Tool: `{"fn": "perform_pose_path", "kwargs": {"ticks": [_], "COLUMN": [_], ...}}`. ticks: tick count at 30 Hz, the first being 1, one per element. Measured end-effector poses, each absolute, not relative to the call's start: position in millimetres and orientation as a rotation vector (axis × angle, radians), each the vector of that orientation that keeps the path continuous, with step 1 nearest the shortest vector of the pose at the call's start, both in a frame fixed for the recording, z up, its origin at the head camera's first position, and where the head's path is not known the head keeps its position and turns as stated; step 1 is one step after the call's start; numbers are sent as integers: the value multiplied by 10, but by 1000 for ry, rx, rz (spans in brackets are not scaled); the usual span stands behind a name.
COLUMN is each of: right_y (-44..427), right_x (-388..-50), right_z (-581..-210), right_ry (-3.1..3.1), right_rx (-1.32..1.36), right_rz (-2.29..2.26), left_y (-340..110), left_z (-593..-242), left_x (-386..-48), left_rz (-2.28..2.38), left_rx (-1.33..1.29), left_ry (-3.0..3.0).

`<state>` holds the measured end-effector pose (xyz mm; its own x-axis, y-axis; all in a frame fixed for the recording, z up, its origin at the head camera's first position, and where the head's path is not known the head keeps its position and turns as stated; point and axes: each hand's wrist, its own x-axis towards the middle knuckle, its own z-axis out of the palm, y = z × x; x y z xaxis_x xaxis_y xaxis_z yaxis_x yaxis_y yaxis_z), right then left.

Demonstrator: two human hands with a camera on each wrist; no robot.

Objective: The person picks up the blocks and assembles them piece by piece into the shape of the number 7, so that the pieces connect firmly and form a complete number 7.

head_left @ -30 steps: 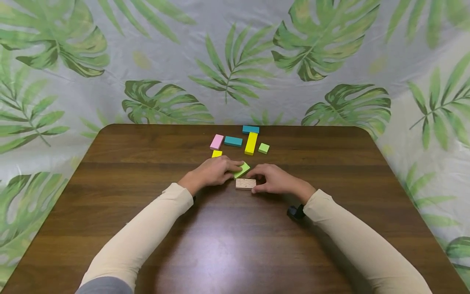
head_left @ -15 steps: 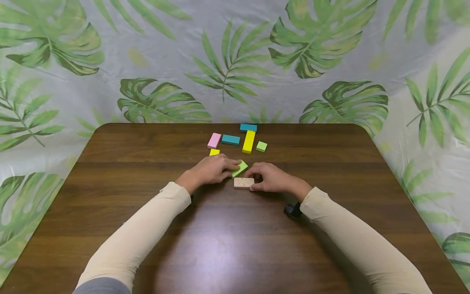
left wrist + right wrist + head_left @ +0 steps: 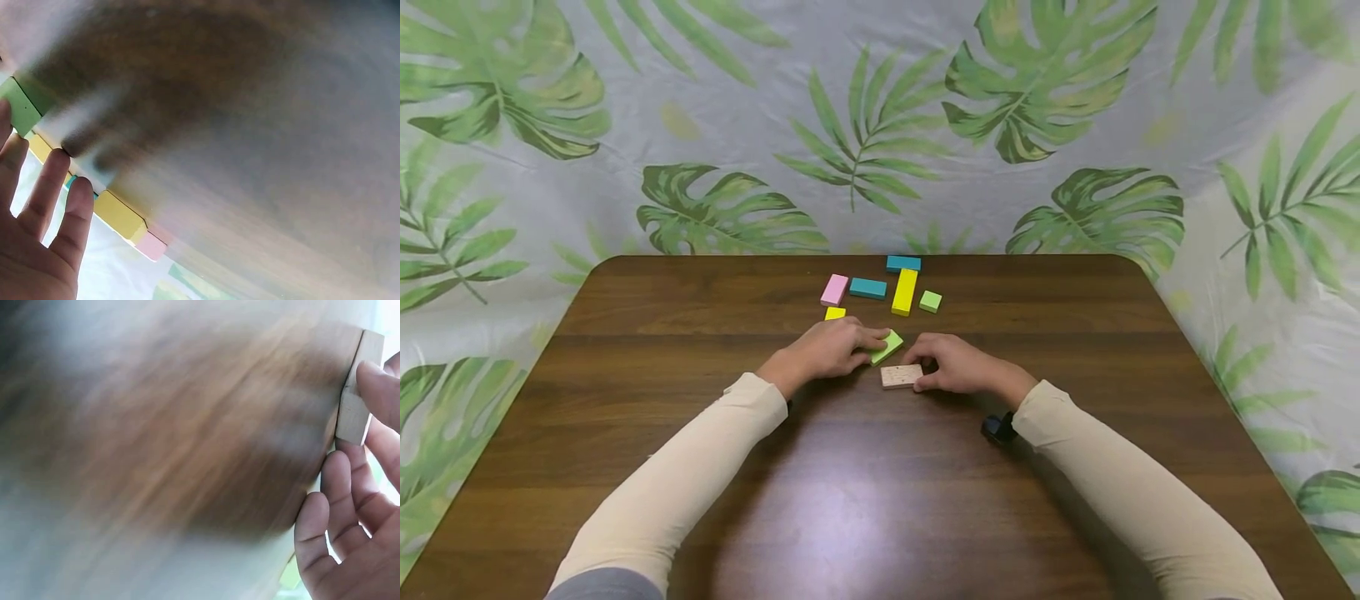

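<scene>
A light green block [image 3: 887, 347] lies angled on the table; the left hand [image 3: 831, 347] has its fingers over the block's left part. In the left wrist view the green block [image 3: 20, 107] shows at the fingertips of the left hand [image 3: 39, 219]. Just nearer the camera wearer is a pale wooden block [image 3: 901, 377], pinched at its right end by the right hand [image 3: 958, 364]. From the right wrist, the thumb of the right hand [image 3: 353, 519] presses along the wooden block [image 3: 355, 403].
Behind the hands lie a pink block [image 3: 834, 290], a teal block [image 3: 868, 288], a blue block [image 3: 903, 263] touching a long yellow block [image 3: 905, 292], and a small green block [image 3: 930, 301]. A yellow block [image 3: 835, 313] is partly hidden behind the left hand. A leaf-patterned cloth [image 3: 880, 100] hangs behind the table.
The wooden block, in the right hand's pinch, has turned slightly and shifted a little away from the green block. The left hand keeps its place on the green block. The head view has shifted slightly.
</scene>
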<state>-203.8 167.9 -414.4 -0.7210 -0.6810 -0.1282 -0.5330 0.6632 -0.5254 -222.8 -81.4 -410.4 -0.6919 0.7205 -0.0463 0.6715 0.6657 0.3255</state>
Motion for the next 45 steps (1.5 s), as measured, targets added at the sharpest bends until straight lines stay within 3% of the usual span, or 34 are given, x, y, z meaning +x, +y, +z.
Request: {"fn": "perform_pose_path", "kwargs": {"ticks": [27,45], "right_y": [2067,2155], "right_x": [-2172,-2304], "right_z": [-4152,-4141], "right_ry": [2605,2630], "right_rx": [-892,-826], "right_rz": [-684,-708], "left_y": [-880,-913], "left_z": [-4115,-4098], "left_x": [-2138,-1888], "left_rz": [314,288], "left_rx": [1213,1218], "left_ry": [2721,2780]}}
